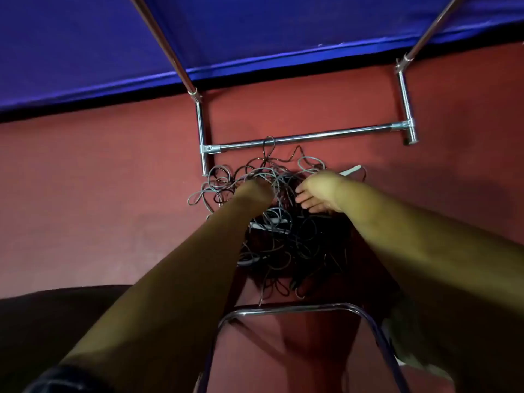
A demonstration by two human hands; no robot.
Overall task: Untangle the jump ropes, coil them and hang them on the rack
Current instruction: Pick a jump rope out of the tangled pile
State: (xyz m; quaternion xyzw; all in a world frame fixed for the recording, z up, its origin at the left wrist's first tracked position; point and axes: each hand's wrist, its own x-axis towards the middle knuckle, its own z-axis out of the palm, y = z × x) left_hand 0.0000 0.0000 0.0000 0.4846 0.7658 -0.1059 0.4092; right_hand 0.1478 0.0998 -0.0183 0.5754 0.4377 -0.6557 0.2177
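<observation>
A tangled heap of grey and black jump ropes lies on the red floor, with pale handles showing in it. One black loop reaches up over the low crossbar of the chrome rack. My left hand is plunged into the far left of the heap, its fingers closed among the cords. My right hand rests on the far right of the heap with fingers curled into the ropes. What each hand grips is partly hidden by the cords.
The rack's uprights rise on both sides against a blue cloth wall. A chrome tube frame stands between me and the heap. A white handle pokes out beyond my right hand.
</observation>
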